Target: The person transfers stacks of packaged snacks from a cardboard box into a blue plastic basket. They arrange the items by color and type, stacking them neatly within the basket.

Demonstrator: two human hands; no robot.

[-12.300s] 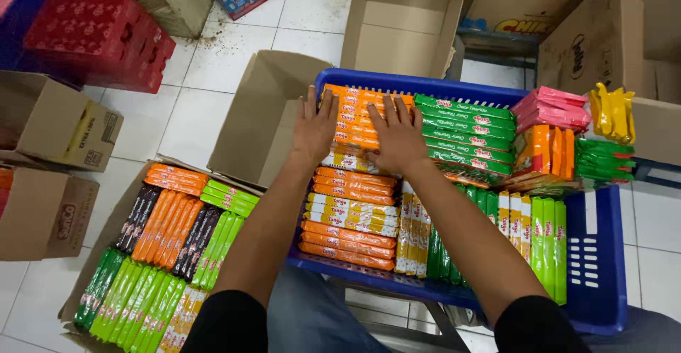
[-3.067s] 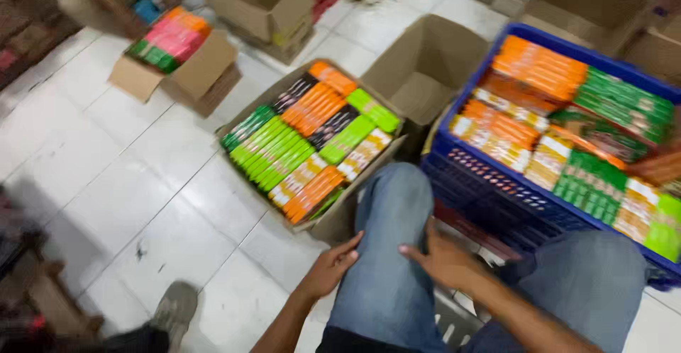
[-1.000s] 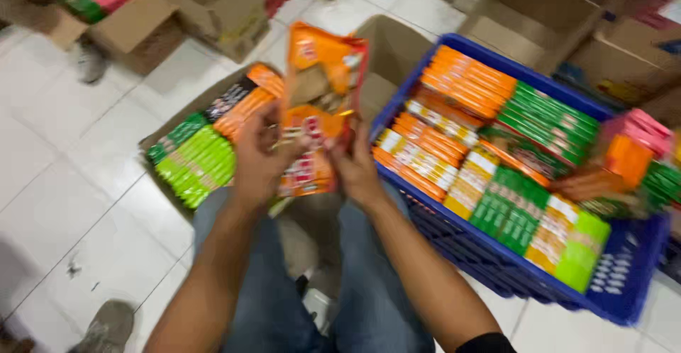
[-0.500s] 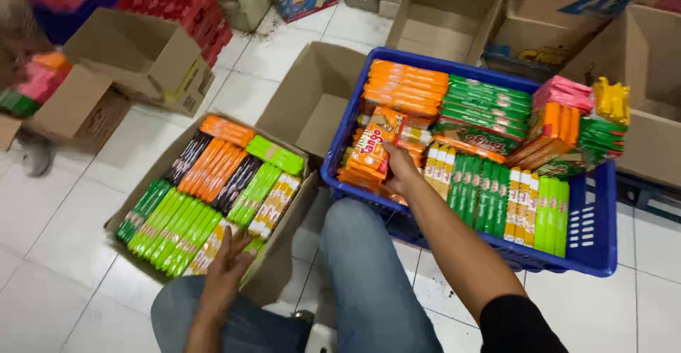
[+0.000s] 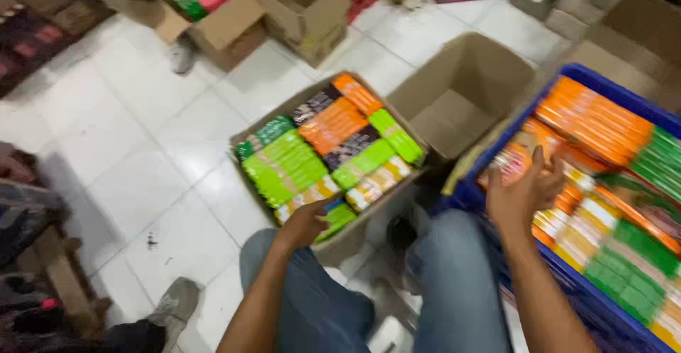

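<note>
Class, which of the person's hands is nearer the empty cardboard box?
Right. The right hand grips packets just beside the empty cardboard box; the left hand rests farther away, across the full carton.

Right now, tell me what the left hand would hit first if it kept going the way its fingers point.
The left hand already rests at the near edge of the cardboard box. Straight on, it would probably meet the green packets packed inside first, though blur leaves depth unclear.

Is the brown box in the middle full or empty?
Empty. The open cardboard box shows only its bare brown bottom, unlike the packet-filled box beside it.
</note>
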